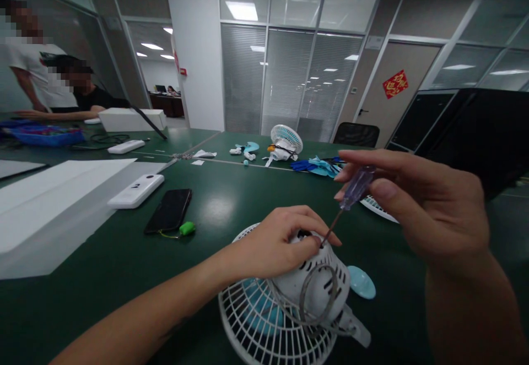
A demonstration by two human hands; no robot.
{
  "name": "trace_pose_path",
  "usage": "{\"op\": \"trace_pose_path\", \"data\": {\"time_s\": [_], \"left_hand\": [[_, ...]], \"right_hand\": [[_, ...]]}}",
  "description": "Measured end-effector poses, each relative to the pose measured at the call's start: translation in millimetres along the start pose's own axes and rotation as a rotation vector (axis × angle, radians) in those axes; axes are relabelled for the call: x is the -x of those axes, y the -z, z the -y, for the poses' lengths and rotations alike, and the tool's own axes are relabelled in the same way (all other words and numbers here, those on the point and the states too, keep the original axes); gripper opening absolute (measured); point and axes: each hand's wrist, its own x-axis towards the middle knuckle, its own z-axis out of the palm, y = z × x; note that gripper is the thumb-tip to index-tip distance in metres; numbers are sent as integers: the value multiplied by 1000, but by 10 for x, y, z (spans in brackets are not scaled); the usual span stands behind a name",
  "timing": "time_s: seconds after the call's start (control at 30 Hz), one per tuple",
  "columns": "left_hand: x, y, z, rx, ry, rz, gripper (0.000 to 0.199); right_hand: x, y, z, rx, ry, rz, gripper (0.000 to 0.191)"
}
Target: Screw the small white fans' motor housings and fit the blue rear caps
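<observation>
A white fan [330, 293] with a round grille and light blue blades lies on the green table, its motor housing up and a grey cord looped over it. My left hand [285, 241] is wrapped over the top of the housing. Between the thumb and fingers of my right hand [430, 205] is a screwdriver [356, 188] with a clear purple handle. Its shaft slants down to the housing, and the tip is at a hole beside my left fingertips. A light blue oval cap [362, 282] lies right of the housing.
On the green table [223, 189] are a black phone [169, 211] with a green tag, a white power bank [137, 190], and white sheets at left. Farther back are another fan [285, 142], blue gloves [318, 165] and a blue basket [47, 135]. Two people are at the far left.
</observation>
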Motion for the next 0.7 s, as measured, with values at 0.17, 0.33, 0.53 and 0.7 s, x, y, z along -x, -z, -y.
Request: {"op": "trace_pose_path", "data": {"time_s": [0.17, 0.33, 0.53, 0.7], "left_hand": [[-3, -6, -5, 2, 4, -7, 29], [3, -6, -19, -7, 11, -15, 29], [13, 1, -4, -7, 17, -8, 29], [10, 0, -5, -14, 3, -12, 31]], "right_hand": [[-8, -7, 1, 62, 9, -65, 25], [-28, -19, -4, 64, 20, -80, 19], [-8, -38, 34, 10, -38, -16, 25], [-11, -29, 29, -7, -35, -91, 13]]}}
